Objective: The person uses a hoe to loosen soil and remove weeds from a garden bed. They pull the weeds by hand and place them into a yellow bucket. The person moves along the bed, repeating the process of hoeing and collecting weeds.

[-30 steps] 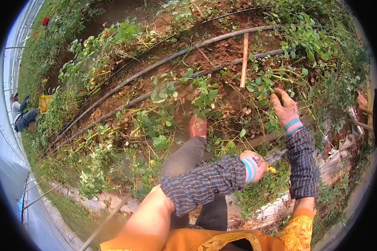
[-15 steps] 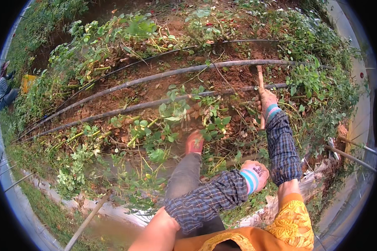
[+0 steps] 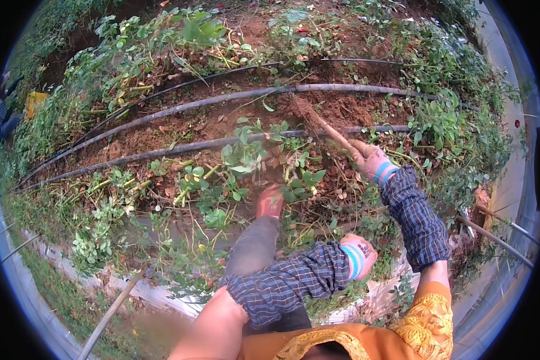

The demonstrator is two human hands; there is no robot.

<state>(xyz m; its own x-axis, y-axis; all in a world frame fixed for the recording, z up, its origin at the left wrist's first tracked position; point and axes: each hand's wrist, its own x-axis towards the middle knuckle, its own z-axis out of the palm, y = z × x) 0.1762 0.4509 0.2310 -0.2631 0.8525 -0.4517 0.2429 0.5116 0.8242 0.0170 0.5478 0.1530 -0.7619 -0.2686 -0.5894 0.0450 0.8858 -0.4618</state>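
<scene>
My right hand [image 3: 372,161], in a pale glove with a blue-striped cuff, is closed round the wooden handle of a hoe [image 3: 336,133]. The handle slants up and left across the lower black pipe [image 3: 222,143]. Its soil-coloured head is hard to make out against the loose red soil [image 3: 342,108] below the thicker pipe [image 3: 234,96]. Nearer my body, my left hand [image 3: 361,255] is curled into a fist, in a matching glove; whatever it may hold is hidden. My red shoe [image 3: 270,201] stands among leafy stems.
Leafy plants [image 3: 447,120] and cut green stems [image 3: 189,187] line the bed. A wooden stake [image 3: 111,312] leans at lower left; poles [image 3: 498,240] jut in at right. At far left, another person [image 3: 5,117] is beside a yellow container [image 3: 36,103].
The hoe's head has swung left through the soil, turning the handle from nearly upright to a slant. My right hand has dropped slightly nearer me; my left fist has barely moved.
</scene>
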